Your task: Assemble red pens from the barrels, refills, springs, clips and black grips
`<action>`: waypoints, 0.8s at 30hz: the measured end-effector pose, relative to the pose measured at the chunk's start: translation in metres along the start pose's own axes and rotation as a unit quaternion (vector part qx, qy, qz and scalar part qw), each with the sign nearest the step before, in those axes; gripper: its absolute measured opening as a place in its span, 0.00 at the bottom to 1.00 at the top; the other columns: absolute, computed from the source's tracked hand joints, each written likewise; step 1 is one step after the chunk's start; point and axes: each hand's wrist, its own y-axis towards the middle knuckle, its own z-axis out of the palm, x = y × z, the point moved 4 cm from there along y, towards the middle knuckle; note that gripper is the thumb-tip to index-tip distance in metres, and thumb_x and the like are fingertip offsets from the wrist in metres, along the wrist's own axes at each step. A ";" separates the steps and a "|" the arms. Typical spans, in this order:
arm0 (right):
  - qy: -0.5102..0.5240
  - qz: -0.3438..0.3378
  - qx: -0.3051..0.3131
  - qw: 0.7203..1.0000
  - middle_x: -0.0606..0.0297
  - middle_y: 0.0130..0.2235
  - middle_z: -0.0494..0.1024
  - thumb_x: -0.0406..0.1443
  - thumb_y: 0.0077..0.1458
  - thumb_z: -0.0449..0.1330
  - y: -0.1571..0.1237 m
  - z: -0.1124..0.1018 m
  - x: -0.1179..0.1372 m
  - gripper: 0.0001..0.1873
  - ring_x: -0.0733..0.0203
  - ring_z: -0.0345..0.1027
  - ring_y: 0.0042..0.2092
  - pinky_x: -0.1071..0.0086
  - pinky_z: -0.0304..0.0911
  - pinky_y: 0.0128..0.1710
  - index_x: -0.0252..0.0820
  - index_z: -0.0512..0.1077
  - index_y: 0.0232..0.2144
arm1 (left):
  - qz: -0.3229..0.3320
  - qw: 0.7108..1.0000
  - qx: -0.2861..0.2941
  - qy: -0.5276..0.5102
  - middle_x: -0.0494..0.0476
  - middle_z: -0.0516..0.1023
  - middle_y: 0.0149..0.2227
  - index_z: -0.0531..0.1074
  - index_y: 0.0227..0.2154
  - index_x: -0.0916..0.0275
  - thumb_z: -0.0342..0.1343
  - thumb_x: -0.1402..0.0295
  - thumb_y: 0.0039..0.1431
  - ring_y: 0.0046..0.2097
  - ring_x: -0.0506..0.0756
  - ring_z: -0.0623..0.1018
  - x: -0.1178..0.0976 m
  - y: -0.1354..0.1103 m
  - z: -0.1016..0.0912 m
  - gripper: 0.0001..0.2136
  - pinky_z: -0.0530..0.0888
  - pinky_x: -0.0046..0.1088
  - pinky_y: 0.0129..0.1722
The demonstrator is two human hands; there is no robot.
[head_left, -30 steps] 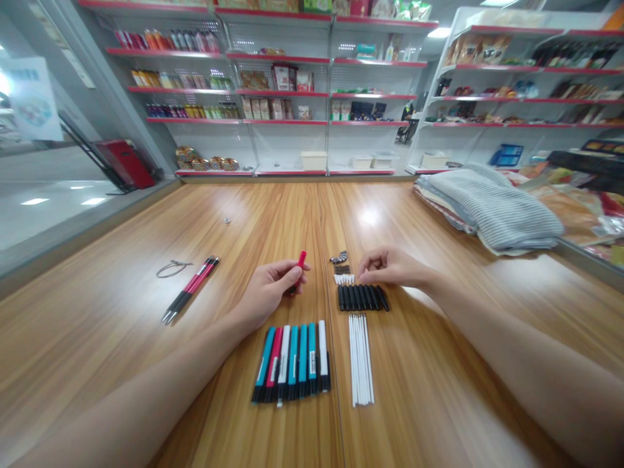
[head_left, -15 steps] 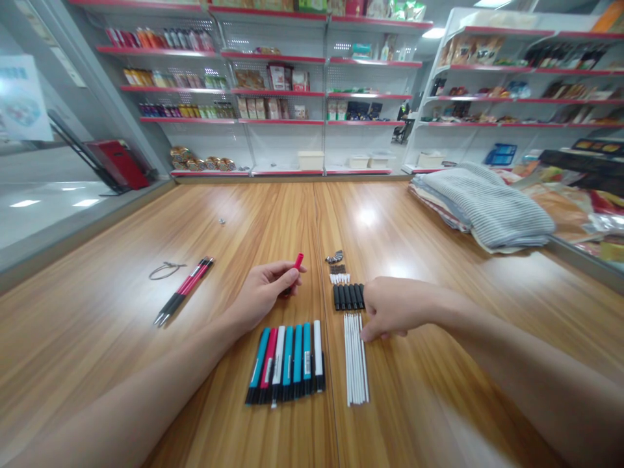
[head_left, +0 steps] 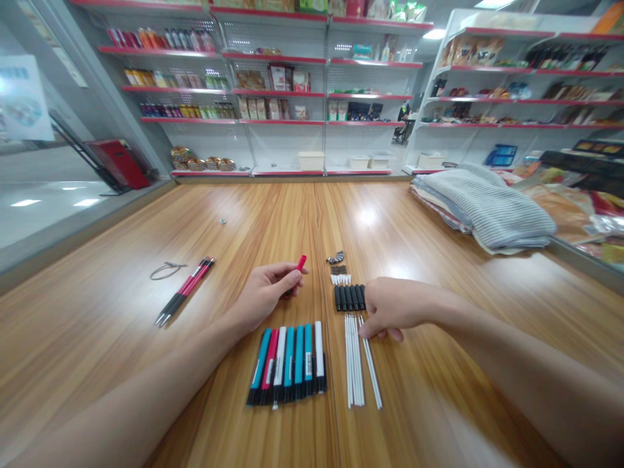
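My left hand (head_left: 273,286) is closed around a pinkish-red pen barrel (head_left: 302,262), its open end pointing up and away. On the right, my right hand (head_left: 397,304) has its thumb and curled fingers at the upper end of a couple of white pen refills (head_left: 373,374), which lie slanted beside the main row of refills (head_left: 354,370). Black rubber grips (head_left: 348,298) lie just above, partly covered by that hand. Beyond them are small white parts (head_left: 340,279), springs (head_left: 338,270) and metal tips (head_left: 336,258). Blue, red and white pen barrels (head_left: 289,357) lie in a row below my left hand.
Two red-and-black pens (head_left: 185,291) lie at the left near a thin looped cord (head_left: 166,270). A small metal piece (head_left: 223,221) sits farther back. Folded striped cloth (head_left: 497,201) is stacked at the right. Stocked shelves (head_left: 277,121) stand behind the wooden table (head_left: 273,214).
A couple of refills have swung away from the row to the right under my right hand. The red barrel in my left hand has tilted slightly rightward.
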 end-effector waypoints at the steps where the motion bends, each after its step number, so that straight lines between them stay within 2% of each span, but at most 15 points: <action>1: 0.000 -0.001 0.001 1.000 0.63 0.18 0.74 0.43 0.47 0.62 -0.001 0.000 0.000 0.18 0.63 0.70 0.27 0.73 0.60 0.30 0.37 0.71 0.14 | -0.001 1.000 0.000 0.002 0.56 0.74 0.32 0.75 0.44 0.65 0.57 0.59 0.60 0.31 0.49 0.72 0.000 0.000 0.000 0.15 0.64 0.25 0.29; 4: 0.008 -0.017 -0.017 1.000 0.63 0.17 0.73 0.47 0.47 0.61 -0.002 -0.004 -0.001 0.22 0.64 0.67 0.24 0.72 0.58 0.27 0.37 0.70 0.13 | -0.002 1.000 -0.001 0.009 0.56 0.74 0.31 0.75 0.43 0.65 0.57 0.59 0.60 0.30 0.49 0.71 -0.001 0.000 0.001 0.15 0.64 0.24 0.29; 5: 0.021 -0.024 -0.044 0.999 0.64 0.17 0.72 0.48 0.48 0.60 -0.002 -0.008 -0.003 0.23 0.65 0.66 0.23 0.72 0.56 0.26 0.37 0.71 0.13 | -0.002 1.000 -0.002 0.010 0.55 0.74 0.31 0.75 0.43 0.65 0.57 0.59 0.60 0.30 0.49 0.71 -0.001 0.000 0.001 0.15 0.64 0.24 0.28; 7: 0.059 -0.043 -0.142 0.987 0.65 0.17 0.71 0.51 0.50 0.58 0.002 -0.020 -0.008 0.24 0.66 0.62 0.22 0.71 0.53 0.24 0.37 0.72 0.16 | -0.002 1.000 -0.004 0.012 0.55 0.74 0.30 0.75 0.43 0.65 0.57 0.59 0.60 0.30 0.49 0.71 -0.001 0.000 0.001 0.15 0.64 0.24 0.28; 10: 0.140 -0.094 -0.313 0.935 0.66 0.22 0.71 0.51 0.52 0.58 0.014 -0.036 -0.027 0.22 0.67 0.61 0.25 0.72 0.50 0.24 0.36 0.75 0.26 | -0.002 1.000 -0.005 0.010 0.56 0.74 0.31 0.75 0.43 0.65 0.57 0.58 0.59 0.30 0.49 0.72 -0.001 -0.001 0.001 0.16 0.65 0.23 0.28; 12: 0.206 -0.131 -0.361 0.900 0.65 0.25 0.73 0.51 0.52 0.59 0.029 -0.038 -0.046 0.22 0.66 0.62 0.27 0.72 0.52 0.26 0.35 0.75 0.32 | 0.001 1.000 -0.010 0.016 0.56 0.75 0.31 0.75 0.43 0.65 0.57 0.58 0.59 0.30 0.49 0.72 -0.001 -0.001 0.001 0.16 0.66 0.24 0.28; 14: 0.246 -0.155 -0.371 0.882 0.63 0.30 0.75 0.48 0.50 0.61 0.044 -0.035 -0.064 0.21 0.65 0.65 0.30 0.71 0.57 0.30 0.35 0.75 0.34 | 0.006 0.999 -0.015 0.028 0.56 0.75 0.31 0.75 0.44 0.65 0.57 0.58 0.59 0.30 0.49 0.72 -0.001 -0.001 0.001 0.16 0.66 0.24 0.28; 17: 0.270 -0.170 -0.375 0.871 0.62 0.32 0.77 0.46 0.52 0.61 0.056 -0.031 -0.081 0.20 0.64 0.66 0.32 0.70 0.60 0.33 0.35 0.75 0.38 | 0.016 0.998 -0.020 0.053 0.55 0.74 0.31 0.75 0.44 0.65 0.57 0.59 0.60 0.29 0.48 0.71 -0.001 -0.001 0.001 0.16 0.66 0.23 0.28; 21: 0.233 -0.220 -0.360 0.876 0.63 0.31 0.76 0.45 0.52 0.63 0.056 -0.027 -0.072 0.17 0.66 0.64 0.31 0.71 0.57 0.32 0.36 0.78 0.37 | 0.045 0.992 -0.042 0.107 0.54 0.75 0.31 0.76 0.42 0.64 0.58 0.60 0.59 0.29 0.48 0.70 -0.003 -0.001 0.002 0.14 0.66 0.23 0.28; 24: 0.205 -0.246 -0.348 0.881 0.62 0.32 0.76 0.43 0.53 0.63 0.053 -0.025 -0.061 0.15 0.67 0.64 0.31 0.72 0.56 0.32 0.36 0.79 0.36 | 0.051 0.993 -0.045 0.098 0.56 0.77 0.33 0.76 0.43 0.65 0.57 0.60 0.59 0.30 0.49 0.71 -0.005 -0.002 0.003 0.15 0.68 0.24 0.30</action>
